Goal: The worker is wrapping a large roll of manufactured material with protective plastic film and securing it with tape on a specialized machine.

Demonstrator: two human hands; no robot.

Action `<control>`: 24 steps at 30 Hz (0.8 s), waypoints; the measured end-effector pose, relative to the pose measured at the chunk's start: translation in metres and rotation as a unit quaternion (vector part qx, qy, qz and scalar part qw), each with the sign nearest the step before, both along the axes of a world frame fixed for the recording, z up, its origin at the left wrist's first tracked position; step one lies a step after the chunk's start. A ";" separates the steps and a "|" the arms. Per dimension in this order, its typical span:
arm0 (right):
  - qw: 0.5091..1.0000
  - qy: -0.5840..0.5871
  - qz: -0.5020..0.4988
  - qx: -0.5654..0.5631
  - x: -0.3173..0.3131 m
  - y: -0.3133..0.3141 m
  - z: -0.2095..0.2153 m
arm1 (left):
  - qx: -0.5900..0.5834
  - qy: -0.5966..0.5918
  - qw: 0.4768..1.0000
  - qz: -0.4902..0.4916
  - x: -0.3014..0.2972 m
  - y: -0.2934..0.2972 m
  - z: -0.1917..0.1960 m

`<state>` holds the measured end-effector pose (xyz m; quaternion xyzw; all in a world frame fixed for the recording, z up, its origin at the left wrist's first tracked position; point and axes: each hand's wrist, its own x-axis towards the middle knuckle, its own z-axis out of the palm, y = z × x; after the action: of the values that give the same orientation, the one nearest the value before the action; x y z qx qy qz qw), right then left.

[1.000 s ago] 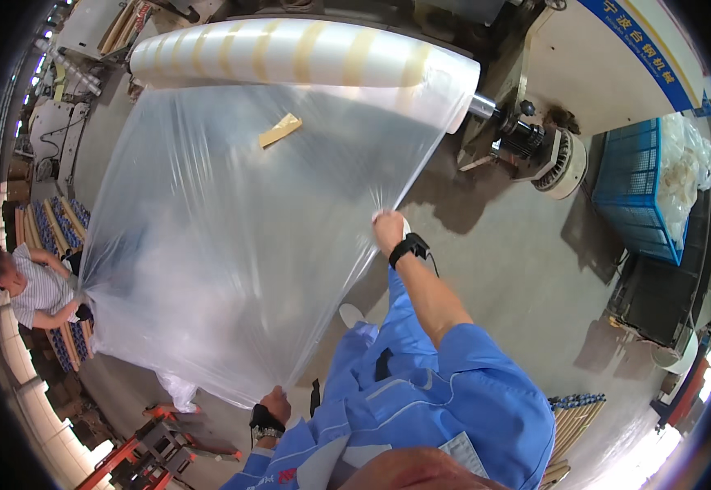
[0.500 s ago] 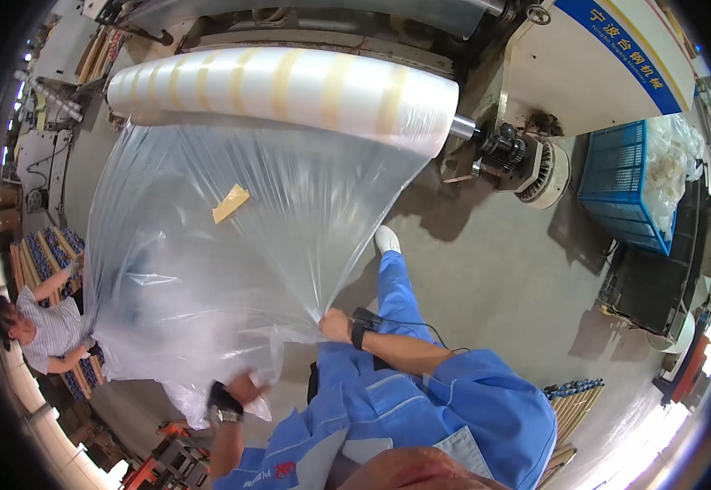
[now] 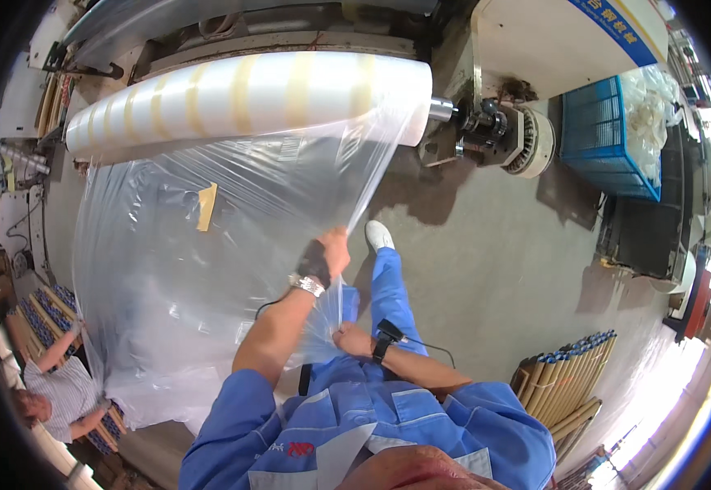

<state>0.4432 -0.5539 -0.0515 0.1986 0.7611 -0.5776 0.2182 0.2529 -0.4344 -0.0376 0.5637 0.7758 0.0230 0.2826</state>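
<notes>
A wide sheet of clear plastic film (image 3: 233, 278) hangs off a large white roll (image 3: 278, 96) with yellowish bands. My left hand (image 3: 333, 251) reaches across the sheet and is closed on its right edge, partway up toward the roll. Lower down and closer to my body, my right hand (image 3: 354, 339) grips the gathered edge of the same film. Between the two hands the film runs in a narrow taut fold. A strip of tan tape (image 3: 207, 207) sticks to the sheet left of centre. My fingertips are partly hidden.
At the far left a co-worker (image 3: 65, 400) stands by the film's other edge, beside blue-ended tubes. The roll's metal shaft (image 3: 442, 109) enters a machine at right. A blue crate (image 3: 600, 135) of crumpled film stands beyond; bundled cardboard tubes (image 3: 563, 380) lie at lower right.
My left hand has moved up and right from the film's lower edge to its right edge. The right hand keeps its hold. In view, the roll has shifted left.
</notes>
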 end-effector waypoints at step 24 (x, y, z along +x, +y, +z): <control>0.771 0.095 -0.606 0.172 -0.060 0.487 -0.018 | 0.065 -0.291 0.891 0.343 -0.093 0.138 0.216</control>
<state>0.3833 -0.0665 -0.0696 0.5970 0.5862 -0.4656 -0.2884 0.1603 -0.2966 0.1784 0.2481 0.8006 0.3319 0.4328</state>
